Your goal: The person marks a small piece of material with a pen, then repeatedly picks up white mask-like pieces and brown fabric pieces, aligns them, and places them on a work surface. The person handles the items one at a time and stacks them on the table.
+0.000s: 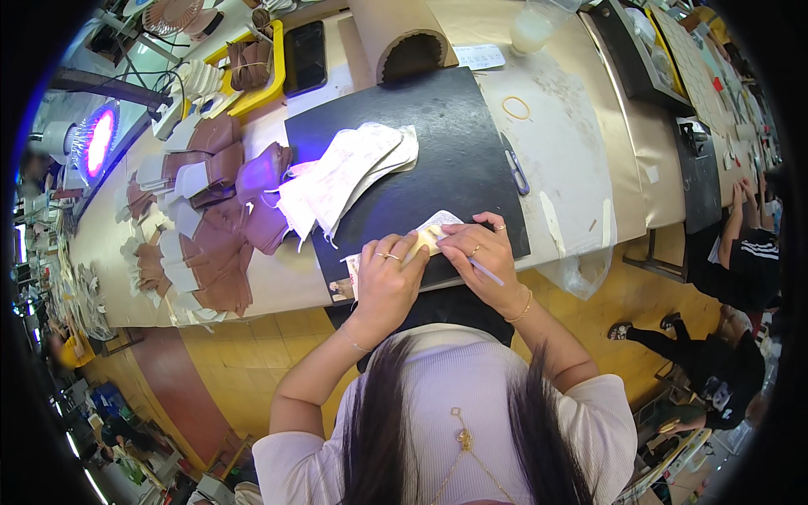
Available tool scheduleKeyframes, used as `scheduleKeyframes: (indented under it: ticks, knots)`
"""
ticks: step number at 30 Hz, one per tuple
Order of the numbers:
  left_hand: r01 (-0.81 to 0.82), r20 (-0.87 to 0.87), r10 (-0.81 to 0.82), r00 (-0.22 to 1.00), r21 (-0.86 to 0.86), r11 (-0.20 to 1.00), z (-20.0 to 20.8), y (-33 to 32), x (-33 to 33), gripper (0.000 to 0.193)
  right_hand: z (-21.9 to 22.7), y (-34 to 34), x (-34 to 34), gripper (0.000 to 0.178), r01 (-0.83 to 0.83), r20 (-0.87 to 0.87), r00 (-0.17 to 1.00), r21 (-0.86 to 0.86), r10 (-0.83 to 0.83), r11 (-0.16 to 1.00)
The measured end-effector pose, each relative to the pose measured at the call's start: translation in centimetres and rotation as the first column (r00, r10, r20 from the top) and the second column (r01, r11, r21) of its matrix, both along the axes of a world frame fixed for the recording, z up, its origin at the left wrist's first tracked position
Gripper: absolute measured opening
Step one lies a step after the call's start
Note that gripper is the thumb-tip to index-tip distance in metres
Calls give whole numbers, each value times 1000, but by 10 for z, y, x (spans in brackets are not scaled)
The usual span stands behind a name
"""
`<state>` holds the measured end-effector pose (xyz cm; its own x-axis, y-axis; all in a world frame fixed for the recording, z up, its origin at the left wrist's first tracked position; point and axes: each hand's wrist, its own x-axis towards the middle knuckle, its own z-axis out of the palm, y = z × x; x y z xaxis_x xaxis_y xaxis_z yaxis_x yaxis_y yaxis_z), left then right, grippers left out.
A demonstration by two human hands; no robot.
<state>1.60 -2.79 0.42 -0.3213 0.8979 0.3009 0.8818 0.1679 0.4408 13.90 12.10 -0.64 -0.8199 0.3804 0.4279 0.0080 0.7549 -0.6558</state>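
Observation:
My left hand (387, 282) is closed on a small whitish piece (441, 219) with a pale yellow patch, steadying it near the front edge of the black mat (446, 118). Over that piece, my right hand (484, 263) pinches a thin pale stick (488, 273), whose tip is hidden by the fingers. Farther back on the mat lies an overlapping stack of white fabric-like pieces (349, 177) with loose threads. A small printed card (342, 289) lies beside my left hand at the mat's corner.
Bundles of brown and white pieces (206, 261) cover the left of the table, near a glowing purple lamp (103, 139). Behind are a yellow tray (273, 84), a phone (305, 57) and a cardboard tube (396, 34). Blue-handled snips (517, 172) and a cup (532, 32) sit right.

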Motion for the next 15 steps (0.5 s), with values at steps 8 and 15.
scheduleKeyframes:
  ticks: [8,15]
  knots:
    - [-2,-1,2,1000,-21,1000,-1,-1,1,24,12,4,4,9,-51,91,995,77,44,996]
    - [-35,63,34,997,9,999,7,5,-1,22,15,18,16,21,82,7,997,-30,-82,996]
